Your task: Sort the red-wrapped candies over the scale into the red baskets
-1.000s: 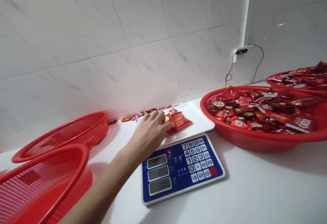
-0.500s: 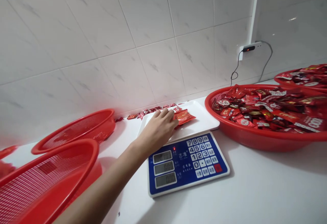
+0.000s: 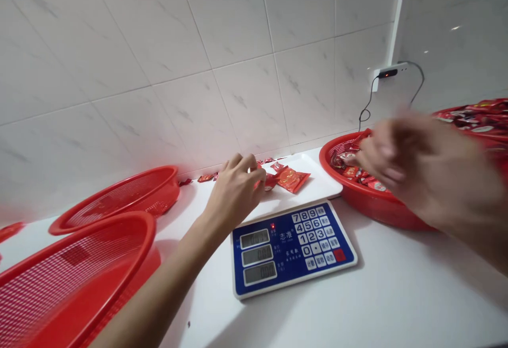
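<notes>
My left hand (image 3: 240,184) is over the left part of the scale's white tray (image 3: 317,179). Its fingers are curled down and closed, and what they may hold is hidden. Beside the fingertips lie a red-wrapped packet (image 3: 292,179) with a gold print and a smaller red packet (image 3: 270,181). The weighing scale (image 3: 293,250) has a blue panel with keys and lit displays. Smeared by motion, my right hand (image 3: 413,163) is in front of the red basket (image 3: 381,213) of red-wrapped sweets; its grip cannot be made out.
Two red plastic baskets stand at left, one nearer (image 3: 119,284) and one behind (image 3: 119,194). Several small red packets (image 3: 205,177) lie along the tiled wall. Another filled red basket (image 3: 476,118) is at far right. A power strip (image 3: 391,73) with a cable hangs on the wall.
My right hand has come into view from the right, over the filled basket. My left hand has shifted slightly left, and more of the packets on the tray shows.
</notes>
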Motion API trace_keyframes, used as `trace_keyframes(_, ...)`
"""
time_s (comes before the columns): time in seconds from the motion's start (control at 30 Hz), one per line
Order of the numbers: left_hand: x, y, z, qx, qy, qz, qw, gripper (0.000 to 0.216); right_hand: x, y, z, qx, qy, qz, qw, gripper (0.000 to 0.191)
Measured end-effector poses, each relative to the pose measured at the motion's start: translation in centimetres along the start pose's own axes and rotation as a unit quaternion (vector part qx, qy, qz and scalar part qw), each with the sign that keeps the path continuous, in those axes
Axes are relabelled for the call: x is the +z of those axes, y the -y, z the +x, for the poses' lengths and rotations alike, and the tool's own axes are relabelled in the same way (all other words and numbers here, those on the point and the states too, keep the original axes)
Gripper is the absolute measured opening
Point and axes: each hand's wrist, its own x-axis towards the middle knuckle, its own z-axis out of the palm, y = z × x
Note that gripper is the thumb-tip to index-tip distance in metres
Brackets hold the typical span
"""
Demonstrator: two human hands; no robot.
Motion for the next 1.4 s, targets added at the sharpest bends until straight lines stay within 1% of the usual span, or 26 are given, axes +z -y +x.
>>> trace_keyframes(0.03,-0.4,0.1,0.1,-0.010,-0.007,-0.020,1.000,0.021,0.4,-0.3,0.8,0.000,0.009,0.034,0.999,0.046)
trace_keyframes(0.07,-0.9,0.2,0.2,-0.025,-0.011,-0.045,0.999,0.019,0.8,-0.7,1.7,0.000,0.021,0.052,0.998,0.045)
trace_keyframes(0.1,-1.4,0.2,0.4,-0.049,-0.016,-0.077,0.996,0.015,1.2,-1.2,2.5,0.002,0.037,0.045,0.998,0.040)
trace_keyframes(0.17,-2.6,0.0,0.7,-0.112,-0.031,-0.156,0.981,0.009,1.9,-2.1,3.8,0.013,0.074,-0.025,0.997,0.024)
trace_keyframes(0.2,-3.1,-0.3,0.8,-0.142,-0.039,-0.204,0.968,0.007,2.3,-2.4,4.2,0.022,0.096,-0.057,0.994,0.017)
trace_keyframes(0.23,-3.7,-0.7,0.9,-0.165,-0.046,-0.254,0.952,0.006,2.6,-2.7,4.4,0.031,0.124,-0.082,0.988,0.018)
trace_keyframes(0.3,-4.5,-1.5,1.1,-0.184,-0.059,-0.338,0.921,0.007,3.4,-3.1,4.3,0.033,0.184,-0.100,0.977,0.029)
trace_keyframes(0.37,-5.1,-2.4,1.1,-0.184,-0.068,-0.375,0.906,0.008,4.1,-3.1,3.8,0.010,0.218,-0.100,0.971,0.032)
trace_keyframes(0.4,-5.4,-2.7,1.0,-0.179,-0.074,-0.376,0.906,0.008,4.4,-3.1,3.5,-0.004,0.220,-0.102,0.970,0.031)
trace_keyframes(0.53,-5.9,-3.5,0.6,-0.156,-0.091,-0.350,0.919,0.010,4.7,-2.6,2.4,-0.042,0.195,-0.120,0.973,0.025)
trace_keyframes(0.8,-6.3,-4.1,0.4,-0.133,-0.089,-0.307,0.938,0.010,4.4,-1.7,1.5,-0.045,0.187,-0.166,0.967,0.020)
trace_keyframes(0.87,-5.9,-3.6,0.5,-0.130,-0.087,-0.317,0.935,0.007,3.6,-1.4,1.7,-0.058,0.178,-0.191,0.964,0.023)
trace_keyframes(0.9,-5.5,-3.2,0.5,-0.136,-0.080,-0.328,0.931,0.007,2.8,-1.2,1.9,-0.071,0.157,-0.218,0.961,0.025)
trace_keyframes(0.93,-4.9,-2.6,0.6,-0.151,-0.067,-0.338,0.926,0.013,1.6,-1.1,2.3,-0.088,0.123,-0.258,0.954,0.028)
trace_keyframes(0.97,-4.1,-1.8,0.7,-0.175,-0.044,-0.343,0.922,0.023,0.1,-1.0,2.8,-0.100,0.078,-0.315,0.941,0.031)
trace_keyframes(1.0,-3.2,-1.0,0.8,-0.204,-0.010,-0.339,0.918,0.035,-1.6,-1.0,3.3,-0.110,0.024,-0.383,0.917,0.033)
trace_keyframes(1.03,-2.1,-0.2,1.0,-0.234,0.032,-0.320,0.918,0.050,-3.4,-1.0,3.8,-0.100,-0.022,-0.460,0.882,0.035)
trace_keyframes(1.07,-1.1,0.6,1.3,-0.260,0.085,-0.290,0.917,0.065,-5.1,-1.1,4.3,-0.060,-0.049,-0.544,0.836,0.038)
trace_keyframes(1.1,0.0,1.3,1.6,-0.278,0.148,-0.254,0.914,0.080,-6.5,-1.3,4.8,-0.023,-0.039,-0.600,0.799,0.039)
trace_keyframes(1.13,1.0,1.9,2.1,-0.286,0.213,-0.223,0.907,0.093,-7.5,-1.5,5.1,-0.001,-0.016,-0.628,0.778,0.042)
trace_keyframes(1.17,1.8,2.2,2.6,-0.283,0.275,-0.201,0.897,0.101,-8.0,-1.7,5.3,0.015,0.013,-0.638,0.770,0.044)
trace_keyframes(1.2,2.5,2.4,3.2,-0.274,0.323,-0.189,0.886,0.106,-8.1,-2.1,5.4,0.026,0.054,-0.630,0.774,0.044)
trace_keyframes(1.23,3.1,2.4,3.8,-0.262,0.355,-0.189,0.878,0.108,-7.6,-2.4,5.4,0.022,0.096,-0.615,0.782,0.042)
trace_keyframes(1.3,4.1,2.0,4.9,-0.233,0.379,-0.204,0.872,0.107,-6.0,-3.0,5.5,0.008,0.164,-0.574,0.802,0.036)
trace_keyframes(1.37,4.9,1.3,5.6,-0.208,0.385,-0.220,0.872,0.106,-4.3,-3.5,5.9,-0.004,0.188,-0.549,0.814,0.032)
trace_keyframes(1.4,5.2,0.9,5.8,-0.194,0.384,-0.223,0.875,0.106,-3.9,-3.7,6.3,-0.009,0.186,-0.544,0.818,0.032)
